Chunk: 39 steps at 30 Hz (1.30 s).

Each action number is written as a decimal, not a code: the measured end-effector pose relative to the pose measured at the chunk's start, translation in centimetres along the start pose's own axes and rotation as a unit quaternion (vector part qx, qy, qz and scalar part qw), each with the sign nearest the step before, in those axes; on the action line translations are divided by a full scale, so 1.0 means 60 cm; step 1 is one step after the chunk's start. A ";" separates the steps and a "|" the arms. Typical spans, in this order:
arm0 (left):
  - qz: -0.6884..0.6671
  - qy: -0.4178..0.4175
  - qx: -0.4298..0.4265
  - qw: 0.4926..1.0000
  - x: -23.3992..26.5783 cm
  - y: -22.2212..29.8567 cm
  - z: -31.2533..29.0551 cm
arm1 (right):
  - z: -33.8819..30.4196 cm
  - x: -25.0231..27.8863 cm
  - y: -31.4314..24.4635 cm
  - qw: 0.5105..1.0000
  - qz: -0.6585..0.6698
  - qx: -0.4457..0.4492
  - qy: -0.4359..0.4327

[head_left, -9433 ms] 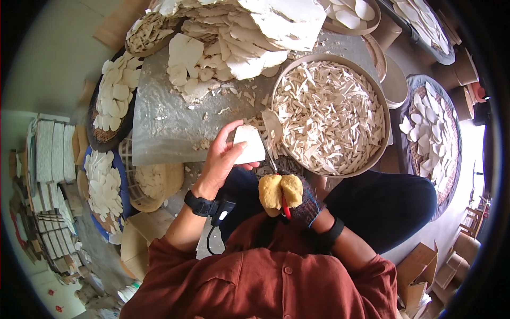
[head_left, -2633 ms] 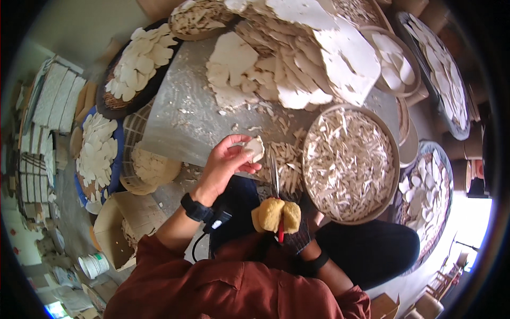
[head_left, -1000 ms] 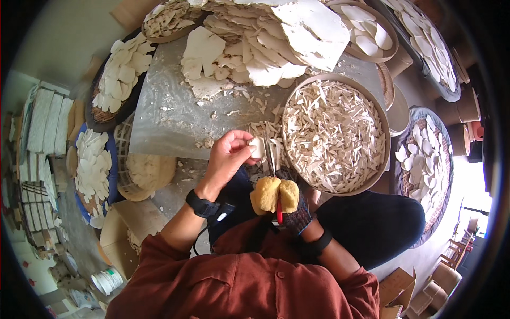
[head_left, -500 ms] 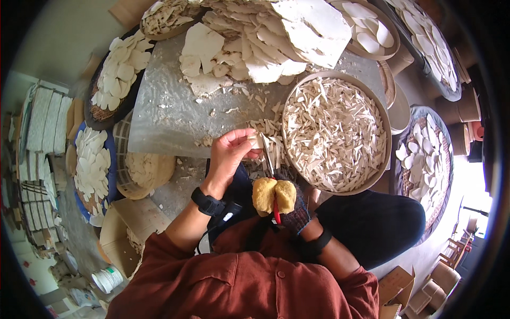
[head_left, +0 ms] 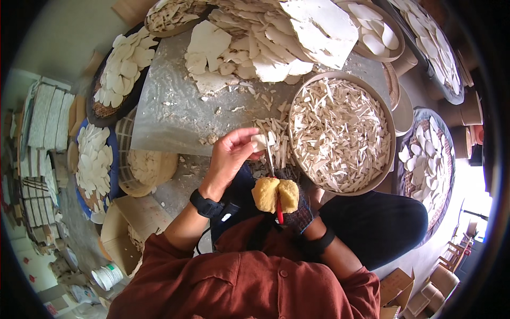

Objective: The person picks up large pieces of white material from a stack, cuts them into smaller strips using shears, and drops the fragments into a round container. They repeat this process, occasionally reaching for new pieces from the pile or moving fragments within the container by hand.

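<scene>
My left hand [head_left: 232,155] is bare and pinches a small whitish flat piece [head_left: 258,143] between thumb and fingertips. Against that piece's right side lies the narrow metal blade of a pair of scissors [head_left: 270,157]. Two lumps of yellow foam [head_left: 275,195] cover the handle end of the scissors, with red showing between them. My right hand [head_left: 302,213], in a dark knitted glove, is closed round the handles, its fingers mostly hidden under the foam. Pale cut slivers [head_left: 277,133] lie in a heap just beyond the blade.
A round tray [head_left: 393,138] full of slivers stands right of my hands. Large white sheets [head_left: 255,42] pile up on the grey table [head_left: 164,111]. Baskets of oval pieces [head_left: 93,165] flank me, with more pieces [head_left: 425,151] at right. An opened carton [head_left: 119,228] sits lower left.
The whitish piece in my left fingers has turned and shows more of its face beside the blade. The whole scene has shifted slightly to the right in view.
</scene>
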<state>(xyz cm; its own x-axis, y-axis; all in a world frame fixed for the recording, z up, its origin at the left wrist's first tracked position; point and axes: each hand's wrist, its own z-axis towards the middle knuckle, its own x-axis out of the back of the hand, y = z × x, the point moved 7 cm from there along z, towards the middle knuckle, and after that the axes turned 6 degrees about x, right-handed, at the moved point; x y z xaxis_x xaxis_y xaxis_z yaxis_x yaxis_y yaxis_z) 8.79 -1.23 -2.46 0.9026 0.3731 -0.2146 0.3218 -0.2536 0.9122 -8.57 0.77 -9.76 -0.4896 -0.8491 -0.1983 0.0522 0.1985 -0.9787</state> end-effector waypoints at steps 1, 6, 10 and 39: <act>-0.022 0.017 -0.015 0.999 0.004 0.000 -0.001 | -0.001 -0.002 0.005 1.000 0.006 -0.010 0.018; -0.032 0.043 0.015 0.998 0.029 -0.030 0.000 | 0.001 -0.023 -0.002 0.965 0.240 0.003 0.103; 0.032 0.067 -0.014 0.997 0.111 0.018 -0.047 | -0.009 -0.023 -0.021 0.994 0.067 -0.082 0.003; 0.212 0.078 -0.002 0.974 0.071 0.099 0.167 | -0.035 -0.007 -0.160 0.999 0.041 -0.015 -0.031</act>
<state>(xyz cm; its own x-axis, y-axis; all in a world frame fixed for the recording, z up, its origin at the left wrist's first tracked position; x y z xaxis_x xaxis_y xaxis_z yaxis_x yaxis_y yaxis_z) 17.39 -10.10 -1.46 0.8999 0.3660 0.2371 -0.0727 -0.4103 0.9091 -10.70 0.27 -0.18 -0.4296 -0.8577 -0.2825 0.0639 0.2832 -0.9569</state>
